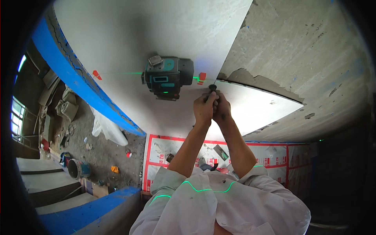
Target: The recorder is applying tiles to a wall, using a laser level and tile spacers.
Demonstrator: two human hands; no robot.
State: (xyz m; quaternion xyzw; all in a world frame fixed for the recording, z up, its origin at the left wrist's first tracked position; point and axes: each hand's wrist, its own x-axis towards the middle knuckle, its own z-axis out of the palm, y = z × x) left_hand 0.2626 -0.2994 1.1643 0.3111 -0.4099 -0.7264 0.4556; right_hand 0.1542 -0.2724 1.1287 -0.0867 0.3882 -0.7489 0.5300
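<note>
My left hand and my right hand are raised together against the wall, their fingers closed and touching. Between the fingertips sits a small black knob-shaped piece, held at the corner where tile joints meet. Its lower part is hidden by my fingers. On the left is a large pale wall tile; to the right, a smaller white tile reaches a slanted end. A black and teal laser level stands out from the tiled wall left of my hands, casting a green line.
Red stickers mark the tile near the laser level. Bare grey cement wall lies on the right. Below, red-and-white protective sheeting covers the floor, with a trowel-like tool on it. A bucket and debris are at the left.
</note>
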